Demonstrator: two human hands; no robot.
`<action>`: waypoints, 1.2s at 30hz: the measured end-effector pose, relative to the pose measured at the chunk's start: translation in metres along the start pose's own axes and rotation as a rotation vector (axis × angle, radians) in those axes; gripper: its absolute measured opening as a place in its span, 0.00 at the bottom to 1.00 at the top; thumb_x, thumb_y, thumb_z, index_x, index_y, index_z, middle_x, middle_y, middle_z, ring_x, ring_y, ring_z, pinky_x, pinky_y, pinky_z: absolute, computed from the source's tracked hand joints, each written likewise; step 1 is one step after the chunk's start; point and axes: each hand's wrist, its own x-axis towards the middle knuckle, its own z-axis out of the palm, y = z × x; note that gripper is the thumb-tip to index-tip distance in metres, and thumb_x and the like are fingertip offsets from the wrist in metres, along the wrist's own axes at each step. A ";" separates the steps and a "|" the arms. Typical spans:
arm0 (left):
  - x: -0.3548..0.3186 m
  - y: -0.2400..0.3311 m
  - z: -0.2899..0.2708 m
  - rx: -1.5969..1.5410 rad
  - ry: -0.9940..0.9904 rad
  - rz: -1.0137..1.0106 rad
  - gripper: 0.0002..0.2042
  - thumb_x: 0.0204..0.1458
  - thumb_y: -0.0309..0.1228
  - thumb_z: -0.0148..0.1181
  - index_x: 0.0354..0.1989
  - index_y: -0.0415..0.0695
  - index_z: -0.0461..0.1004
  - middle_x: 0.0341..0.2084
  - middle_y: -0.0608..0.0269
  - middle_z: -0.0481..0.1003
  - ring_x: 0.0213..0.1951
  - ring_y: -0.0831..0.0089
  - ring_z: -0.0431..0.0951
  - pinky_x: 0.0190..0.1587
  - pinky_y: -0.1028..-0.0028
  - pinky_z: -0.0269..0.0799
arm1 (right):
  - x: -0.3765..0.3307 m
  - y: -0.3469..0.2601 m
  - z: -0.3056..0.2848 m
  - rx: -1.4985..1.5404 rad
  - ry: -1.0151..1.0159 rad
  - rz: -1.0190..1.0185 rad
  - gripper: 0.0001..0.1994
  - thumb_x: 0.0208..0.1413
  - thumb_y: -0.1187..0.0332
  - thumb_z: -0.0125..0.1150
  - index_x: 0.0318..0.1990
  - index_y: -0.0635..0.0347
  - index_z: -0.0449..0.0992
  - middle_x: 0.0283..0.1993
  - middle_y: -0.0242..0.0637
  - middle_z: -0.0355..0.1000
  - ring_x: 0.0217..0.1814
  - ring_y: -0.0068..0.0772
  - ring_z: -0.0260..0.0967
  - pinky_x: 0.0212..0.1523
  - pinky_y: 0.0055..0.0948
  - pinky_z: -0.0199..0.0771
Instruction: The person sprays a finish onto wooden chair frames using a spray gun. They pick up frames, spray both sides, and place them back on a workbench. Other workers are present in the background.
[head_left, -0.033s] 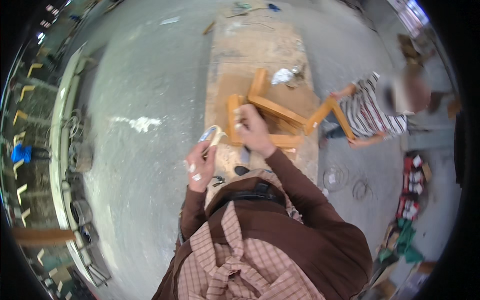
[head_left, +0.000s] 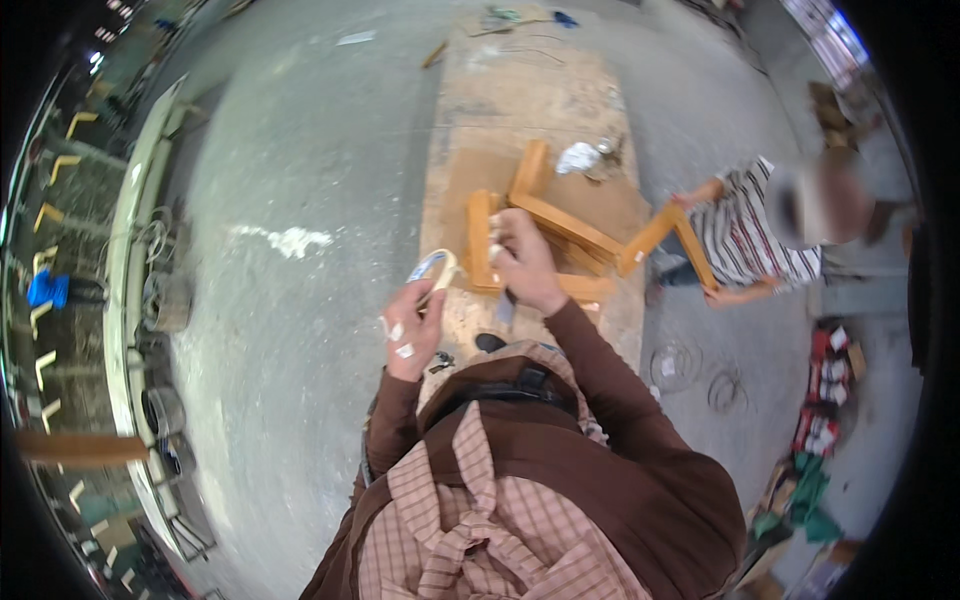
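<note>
My left hand [head_left: 412,325] is closed round the lower side of a roll of tape [head_left: 447,268], a pale ring with a blue inner core. White strips [head_left: 400,340] stick to the back of that hand. Curled fingers and thumb press together on my right hand [head_left: 528,265], just right of the roll; pale bits show at the fingertips, too small to name. A grey-blue flat object [head_left: 506,306] shows below that hand; whether I hold it is unclear. Beyond it, angled yellow-brown wooden pieces [head_left: 570,222] lie on cardboard, one upright block [head_left: 479,235] nearest my right fingers.
The wood lies on a long worn workbench [head_left: 530,100] with crumpled foil [head_left: 578,158] near its right edge. At the right a co-worker in a striped shirt [head_left: 735,225] holds an angled wooden piece [head_left: 690,240]. Wire coils [head_left: 727,392] lie on the floor. A rail [head_left: 120,300] runs along the left.
The whole view has shifted slightly, so the bench and co-worker sit a little farther right. Both hands keep nearly the same pose; more of the grey-blue object shows below my right hand.
</note>
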 end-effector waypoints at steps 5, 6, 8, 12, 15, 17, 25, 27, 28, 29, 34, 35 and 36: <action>0.010 0.001 0.005 0.063 0.033 0.158 0.08 0.48 0.25 0.61 0.35 0.35 0.74 0.29 0.46 0.75 0.32 0.53 0.76 0.35 0.64 0.71 | 0.001 -0.021 0.001 -0.275 -0.123 -0.246 0.22 0.49 0.73 0.60 0.52 0.62 0.64 0.38 0.44 0.71 0.39 0.41 0.71 0.44 0.35 0.69; 0.012 0.001 0.006 0.100 0.032 0.147 0.08 0.48 0.25 0.61 0.35 0.35 0.74 0.29 0.46 0.75 0.32 0.53 0.76 0.35 0.63 0.71 | 0.001 -0.024 0.005 -0.335 -0.154 -0.273 0.23 0.48 0.73 0.59 0.53 0.61 0.63 0.40 0.46 0.71 0.42 0.44 0.70 0.46 0.37 0.69; 0.012 0.000 0.007 0.131 0.032 0.186 0.07 0.48 0.25 0.61 0.34 0.35 0.74 0.29 0.45 0.75 0.33 0.52 0.76 0.35 0.62 0.71 | -0.001 -0.027 0.012 -0.451 -0.198 -0.396 0.26 0.46 0.75 0.59 0.56 0.60 0.63 0.43 0.50 0.70 0.48 0.50 0.68 0.49 0.40 0.68; 0.010 -0.008 0.004 0.138 -0.024 0.117 0.09 0.51 0.28 0.59 0.36 0.35 0.75 0.28 0.49 0.77 0.31 0.62 0.78 0.36 0.68 0.71 | 0.000 -0.022 0.022 -0.543 -0.261 -0.413 0.27 0.43 0.80 0.54 0.56 0.60 0.63 0.46 0.53 0.69 0.51 0.54 0.65 0.50 0.42 0.66; 0.009 -0.013 0.004 0.112 -0.018 0.059 0.07 0.49 0.25 0.58 0.34 0.35 0.74 0.27 0.46 0.75 0.31 0.51 0.76 0.36 0.63 0.70 | 0.000 -0.018 0.026 -0.535 -0.229 -0.525 0.26 0.44 0.81 0.53 0.55 0.59 0.65 0.38 0.49 0.70 0.42 0.53 0.67 0.45 0.42 0.68; 0.009 -0.015 0.003 0.105 -0.031 0.046 0.07 0.49 0.25 0.58 0.33 0.34 0.74 0.27 0.45 0.75 0.31 0.51 0.76 0.36 0.63 0.70 | -0.001 -0.018 0.027 -0.561 -0.253 -0.521 0.25 0.44 0.81 0.54 0.54 0.60 0.65 0.38 0.48 0.70 0.42 0.52 0.67 0.44 0.42 0.68; 0.006 -0.009 0.001 0.084 -0.014 0.024 0.07 0.50 0.25 0.58 0.34 0.34 0.74 0.26 0.46 0.76 0.29 0.56 0.78 0.33 0.67 0.72 | -0.010 -0.022 0.031 -0.649 -0.255 -0.557 0.22 0.42 0.80 0.55 0.49 0.61 0.67 0.37 0.46 0.69 0.42 0.49 0.67 0.43 0.39 0.69; 0.005 -0.006 0.001 0.051 0.000 -0.003 0.07 0.50 0.25 0.58 0.34 0.34 0.74 0.26 0.47 0.76 0.28 0.60 0.78 0.32 0.68 0.72 | -0.011 -0.022 0.034 -0.643 -0.275 -0.537 0.22 0.40 0.79 0.57 0.48 0.63 0.67 0.39 0.46 0.69 0.43 0.48 0.65 0.45 0.39 0.68; 0.004 -0.004 0.000 0.039 0.006 0.019 0.07 0.50 0.25 0.58 0.34 0.34 0.74 0.26 0.49 0.76 0.28 0.62 0.78 0.32 0.69 0.72 | -0.012 -0.022 0.035 -0.608 -0.239 -0.531 0.21 0.40 0.79 0.57 0.47 0.62 0.67 0.38 0.46 0.69 0.43 0.48 0.66 0.45 0.39 0.68; 0.002 -0.001 0.000 0.030 0.008 0.014 0.07 0.50 0.25 0.58 0.35 0.34 0.74 0.26 0.50 0.76 0.27 0.64 0.78 0.32 0.70 0.72 | -0.012 -0.022 0.036 -0.569 -0.213 -0.530 0.20 0.41 0.79 0.57 0.46 0.62 0.66 0.38 0.46 0.69 0.42 0.48 0.66 0.44 0.40 0.68; -0.004 0.012 -0.004 -0.018 0.059 -0.019 0.06 0.51 0.23 0.57 0.35 0.34 0.75 0.26 0.54 0.77 0.27 0.71 0.77 0.31 0.73 0.71 | -0.014 -0.022 0.046 -0.336 -0.176 -0.215 0.16 0.43 0.79 0.54 0.44 0.61 0.66 0.32 0.44 0.65 0.34 0.39 0.66 0.37 0.32 0.67; -0.006 0.013 -0.005 -0.032 0.084 -0.003 0.06 0.52 0.23 0.57 0.35 0.35 0.75 0.26 0.54 0.77 0.27 0.72 0.77 0.31 0.74 0.71 | -0.013 -0.022 0.048 -0.288 -0.172 -0.153 0.15 0.45 0.79 0.54 0.44 0.61 0.66 0.31 0.42 0.64 0.34 0.35 0.65 0.37 0.30 0.66; -0.007 0.014 -0.006 -0.059 0.116 0.021 0.05 0.52 0.23 0.57 0.35 0.35 0.75 0.26 0.55 0.77 0.27 0.72 0.77 0.31 0.74 0.71 | -0.012 -0.022 0.050 -0.221 -0.181 -0.141 0.14 0.46 0.79 0.53 0.43 0.61 0.66 0.30 0.40 0.64 0.33 0.32 0.65 0.37 0.29 0.66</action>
